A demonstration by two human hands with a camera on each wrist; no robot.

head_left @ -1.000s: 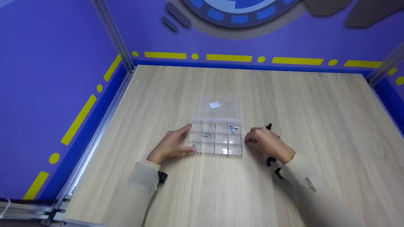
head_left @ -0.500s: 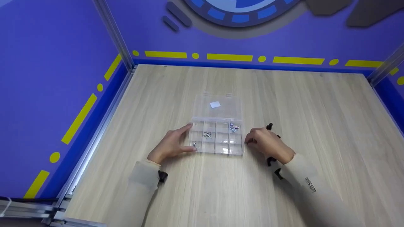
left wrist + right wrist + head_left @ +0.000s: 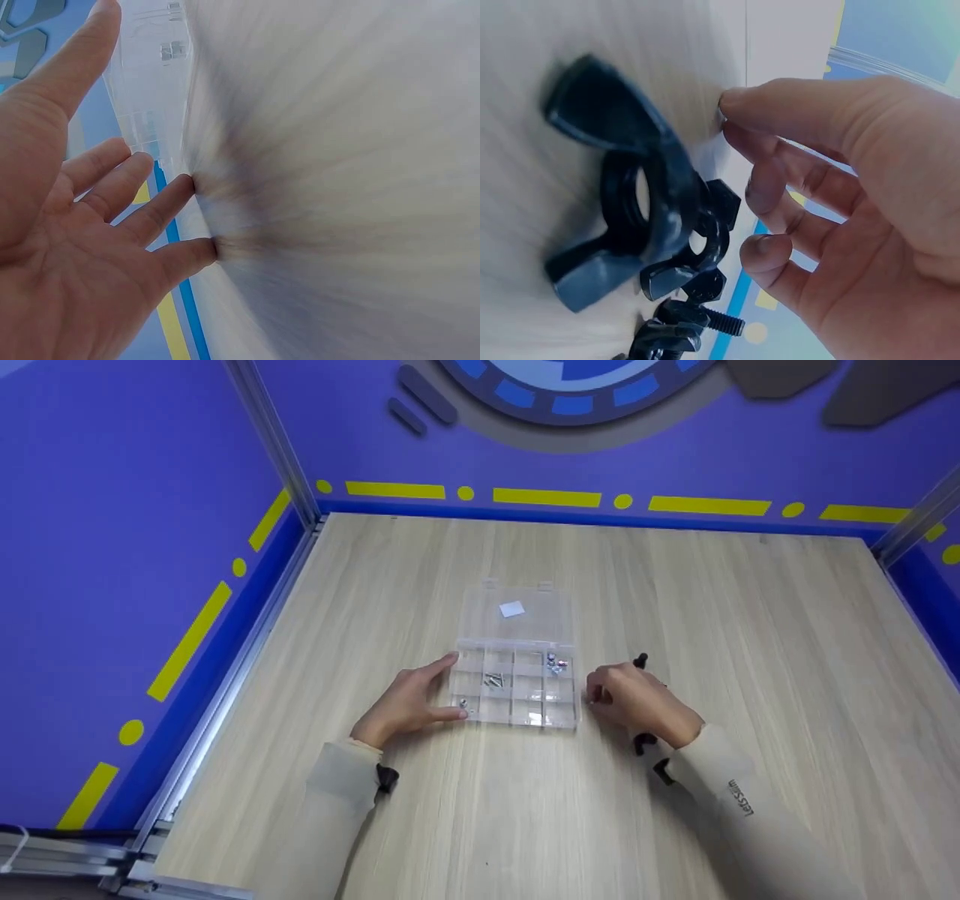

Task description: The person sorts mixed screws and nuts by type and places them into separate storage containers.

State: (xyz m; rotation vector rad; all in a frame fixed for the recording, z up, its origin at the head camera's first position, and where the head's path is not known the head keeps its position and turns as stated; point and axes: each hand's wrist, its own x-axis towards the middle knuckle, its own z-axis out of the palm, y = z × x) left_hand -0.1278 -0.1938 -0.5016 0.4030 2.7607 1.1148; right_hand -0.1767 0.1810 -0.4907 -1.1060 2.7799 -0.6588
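Observation:
A clear plastic compartment box (image 3: 525, 727) lies on the table with its lid (image 3: 480, 622) folded back flat. My left hand (image 3: 405, 703) spans its left side, with thumb and forefinger stretched apart at the two left corners. In the left wrist view the other fingers (image 3: 154, 217) are straight, tips down at the tabletop. Just right of the box, my right hand (image 3: 630, 697) brings thumb and forefinger tips together at the table. I cannot tell whether something tiny is between them. Black wing nuts (image 3: 667, 187) and bolts lie close by the right palm.
Silver screws (image 3: 493, 680) fill part of a middle compartment. Shiny small metal parts (image 3: 556, 662) sit in the back right one, and a small silver piece (image 3: 463, 703) in the front left. A white label (image 3: 512, 609) is on the lid. Blue walls (image 3: 165, 510) bound the table.
The right fingertips have shifted very slightly rightward, away from the box's edge. My left hand and the box stay where they were.

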